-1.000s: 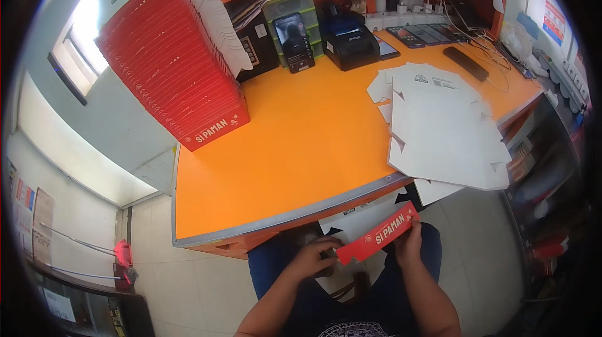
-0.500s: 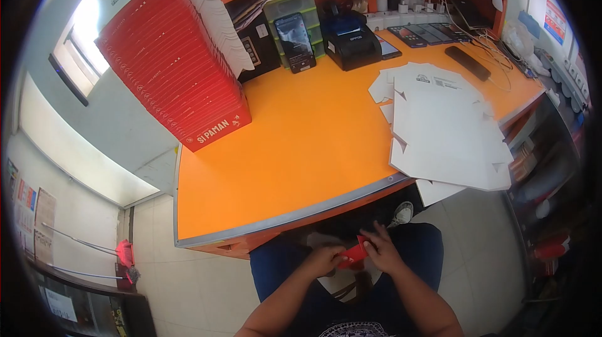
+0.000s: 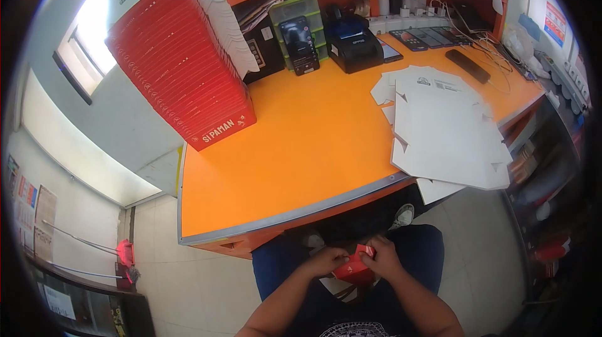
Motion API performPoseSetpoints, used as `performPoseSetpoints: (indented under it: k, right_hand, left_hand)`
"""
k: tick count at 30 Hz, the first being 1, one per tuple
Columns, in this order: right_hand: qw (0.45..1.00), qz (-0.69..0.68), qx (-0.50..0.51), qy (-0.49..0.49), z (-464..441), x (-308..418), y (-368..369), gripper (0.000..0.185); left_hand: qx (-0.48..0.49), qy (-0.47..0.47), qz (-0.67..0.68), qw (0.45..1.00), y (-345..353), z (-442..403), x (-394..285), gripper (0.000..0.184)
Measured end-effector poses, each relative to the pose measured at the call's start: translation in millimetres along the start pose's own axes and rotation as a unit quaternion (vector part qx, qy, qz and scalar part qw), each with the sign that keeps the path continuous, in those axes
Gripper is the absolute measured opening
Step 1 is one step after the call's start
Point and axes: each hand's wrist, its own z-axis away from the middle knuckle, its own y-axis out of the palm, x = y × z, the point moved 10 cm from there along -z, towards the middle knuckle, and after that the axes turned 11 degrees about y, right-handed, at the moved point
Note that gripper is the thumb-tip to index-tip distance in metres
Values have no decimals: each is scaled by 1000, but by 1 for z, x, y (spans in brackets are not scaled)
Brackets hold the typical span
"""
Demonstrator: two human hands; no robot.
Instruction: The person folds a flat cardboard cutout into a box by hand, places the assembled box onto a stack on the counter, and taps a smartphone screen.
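Observation:
Over my lap, my left hand (image 3: 326, 262) is closed on the left side of a small red cardboard box (image 3: 352, 270), its fingers partly hidden. On the other side, my right hand (image 3: 381, 258) pinches a raised red flap of the same box. Most of the box's underside and inner side is out of sight. Beyond my hands, on the orange desk (image 3: 295, 168), a tall stack of red boxes (image 3: 182, 64) marked "SI PAMAN" leans at the left. Flat white die-cut cardboard sheets (image 3: 448, 130) lie in a pile at the right, overhanging the front edge.
Toward the back of the desk stand a phone (image 3: 300, 45) propped upright, a green drawer unit (image 3: 295, 8) and a black printer (image 3: 354, 48). Several phones (image 3: 433, 37), a dark power bank-like block (image 3: 468, 65) and tangled cables (image 3: 492, 48) lie at the back right.
My right hand's fingers have folded in from spread to a pinch on the box. The red box shows more of its surface and a raised flap. The view has shifted slightly.

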Motion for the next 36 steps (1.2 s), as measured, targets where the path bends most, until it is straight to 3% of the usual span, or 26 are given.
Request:
performPoseSetpoints:
  k: [6,9,12,21,24,27,30,33,36]
  right_hand:
    - [994,58,-91,-9,2,-3,-12,25]
    - [999,-22,-4,-34,2,-3,5,25]
    - [998,10,57,-8,3,-8,19,25]
    - [989,127,-75,-2,8,3,-2,27]
    - [990,123,-53,-37,10,9,4,26]
    - [987,156,10,-27,13,5,19,25]
    - [991,127,30,-25,14,3,22,22]
    - [985,144,89,-22,14,2,29,22]
    - [985,98,137,41,14,-15,39,27]
  left_hand:
    - [5,-2,25,1000,5,-3,8,30]
    - [25,39,12,999,12,-6,15,28]
    - [37,26,-4,999,20,-4,30,26]
    - [-43,134,-41,989,7,-10,13,22]
    - [-16,39,-35,998,10,-8,20,25]
    - [-43,124,-45,990,12,-10,17,22]
    - [-11,23,-13,1000,14,-4,14,20]
    - [8,62,-70,996,18,-7,17,19]
    - [-36,93,-36,994,14,-5,7,21]
